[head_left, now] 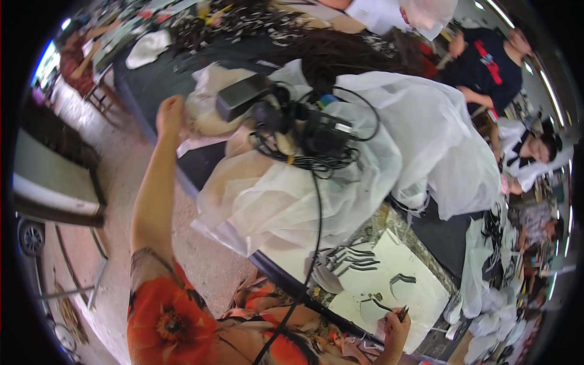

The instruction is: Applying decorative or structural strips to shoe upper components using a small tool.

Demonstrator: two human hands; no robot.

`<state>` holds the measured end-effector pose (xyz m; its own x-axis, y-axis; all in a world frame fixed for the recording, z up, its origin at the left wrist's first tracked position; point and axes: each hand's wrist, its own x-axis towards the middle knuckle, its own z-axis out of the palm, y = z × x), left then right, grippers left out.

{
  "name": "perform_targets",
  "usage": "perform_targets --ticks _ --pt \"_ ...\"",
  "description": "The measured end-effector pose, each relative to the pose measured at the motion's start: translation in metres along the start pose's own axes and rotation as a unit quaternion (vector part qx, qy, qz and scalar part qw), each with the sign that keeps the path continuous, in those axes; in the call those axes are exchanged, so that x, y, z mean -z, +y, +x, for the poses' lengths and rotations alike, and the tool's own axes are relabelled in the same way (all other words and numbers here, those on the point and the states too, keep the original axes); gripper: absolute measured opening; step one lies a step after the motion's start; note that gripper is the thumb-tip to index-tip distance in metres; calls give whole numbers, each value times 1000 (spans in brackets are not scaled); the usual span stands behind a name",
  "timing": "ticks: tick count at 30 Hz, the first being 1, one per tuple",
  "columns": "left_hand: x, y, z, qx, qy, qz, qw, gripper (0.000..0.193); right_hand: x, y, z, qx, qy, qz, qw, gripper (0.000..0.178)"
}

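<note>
A dark worktable (137, 85) ran through a busy workshop, co-workers (483, 70) beyond it. On my feed the right hand (395, 330) pinched a dark slender piece (402, 314) just above a pale board (420, 304); blur kept me from telling its exact kind. The left hand (171, 115), well ahead and left of that grip, was curled beside white wrapping (450, 140); I couldn't tell whether it held anything. A light pinch and steady wrist, I judged, would serve best there. I counted about five bent strips (360, 261) ahead-left of the right grip, one or two dark strips (404, 279) straight ahead, and, farther off, two boxy black units (328, 135).
</note>
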<state>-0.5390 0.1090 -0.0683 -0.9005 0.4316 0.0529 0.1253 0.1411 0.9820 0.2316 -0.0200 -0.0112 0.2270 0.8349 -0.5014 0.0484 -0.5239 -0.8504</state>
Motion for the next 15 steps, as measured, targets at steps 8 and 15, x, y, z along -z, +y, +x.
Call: perform_targets --ticks 8,15 --pt "186 -88 -157 102 -85 73 989 33 6 10 -14 -25 9 -25 999 11" --pt "117 -12 -355 87 -799 338 491 33 0 2 -8 -12 -8 -2 1000 12"
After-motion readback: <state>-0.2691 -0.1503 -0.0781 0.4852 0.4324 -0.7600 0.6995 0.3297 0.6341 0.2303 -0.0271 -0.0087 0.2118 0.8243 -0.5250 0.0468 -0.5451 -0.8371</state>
